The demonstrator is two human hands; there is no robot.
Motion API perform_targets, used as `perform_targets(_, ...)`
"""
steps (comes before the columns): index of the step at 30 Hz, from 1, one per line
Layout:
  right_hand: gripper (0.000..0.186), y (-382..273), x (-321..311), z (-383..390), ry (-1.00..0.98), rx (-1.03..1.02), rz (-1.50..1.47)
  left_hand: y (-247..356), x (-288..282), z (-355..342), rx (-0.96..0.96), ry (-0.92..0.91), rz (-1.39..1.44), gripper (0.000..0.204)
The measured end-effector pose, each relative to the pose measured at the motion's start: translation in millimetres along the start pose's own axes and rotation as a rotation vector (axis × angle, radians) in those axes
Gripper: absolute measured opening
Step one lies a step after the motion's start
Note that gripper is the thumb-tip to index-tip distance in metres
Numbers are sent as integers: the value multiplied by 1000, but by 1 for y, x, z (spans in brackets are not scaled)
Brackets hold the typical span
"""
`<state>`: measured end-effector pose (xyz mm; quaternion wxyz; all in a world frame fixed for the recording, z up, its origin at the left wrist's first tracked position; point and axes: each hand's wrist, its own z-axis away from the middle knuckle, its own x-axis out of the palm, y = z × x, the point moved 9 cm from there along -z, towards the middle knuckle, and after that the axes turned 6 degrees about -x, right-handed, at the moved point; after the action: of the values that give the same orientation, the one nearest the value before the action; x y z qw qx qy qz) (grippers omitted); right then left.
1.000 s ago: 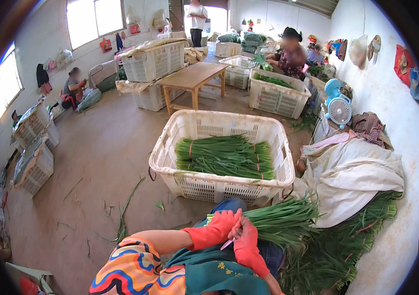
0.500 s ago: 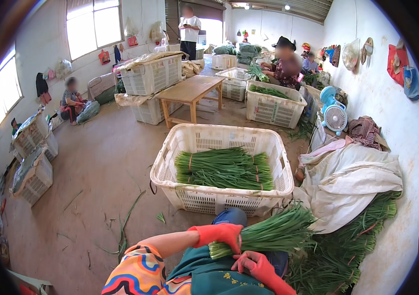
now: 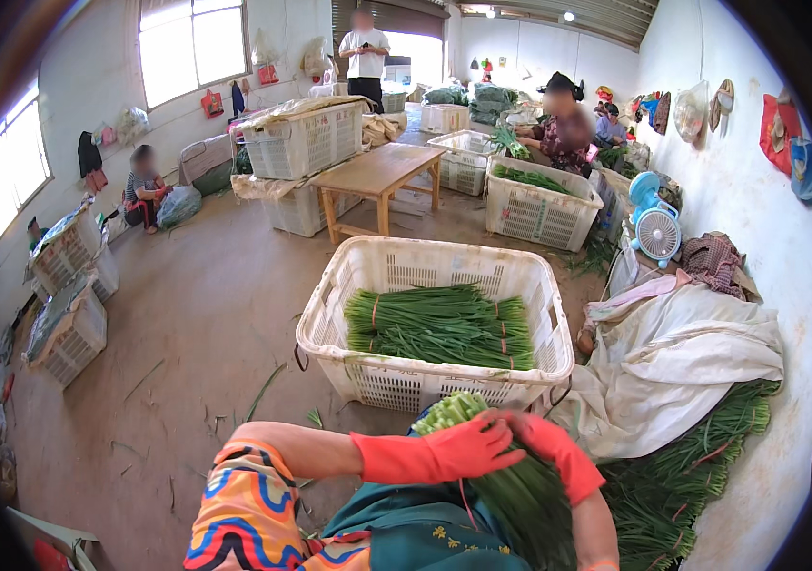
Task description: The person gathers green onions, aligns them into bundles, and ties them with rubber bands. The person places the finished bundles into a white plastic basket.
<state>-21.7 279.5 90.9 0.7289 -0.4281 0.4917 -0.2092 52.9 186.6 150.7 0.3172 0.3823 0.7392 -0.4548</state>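
A bundle of green garlic chives (image 3: 526, 504) lies across my lap, its pale cut ends (image 3: 452, 411) pointing away from me and its leaves toward me. Both hands wear red rubber gloves. My left hand (image 3: 468, 449) is closed over the bundle below the cut ends. From the other side, my right hand (image 3: 551, 449) wraps the bundle, and the fingers of both hands meet on top, slightly blurred. A thin pinkish band (image 3: 468, 504) hangs beneath my left hand. Just ahead stands a white plastic crate (image 3: 406, 366) holding several banded chive bundles (image 3: 439, 325).
More chives (image 3: 701, 476) lie at my right, partly under a white cloth (image 3: 677, 357). A blue fan (image 3: 655, 224) stands by the right wall. Beyond the crate are a wooden table (image 3: 382, 171) and more crates (image 3: 541, 209). Several people work or stand farther back.
The bundle has turned, its cut ends swinging from the left to point away from me. My right hand has moved up from beside my left hand onto the bundle's right side.
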Motion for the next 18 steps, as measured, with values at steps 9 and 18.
perform_targets(9, 61, 195, 26, 241, -75, 835, -60, -73, 33, 138, -490, -524, 290, 81)
perform_targets(18, 41, 122, -122, 250, 1008, 455, 56, -114, 89, 190, -1490, -107, 1805, 67)
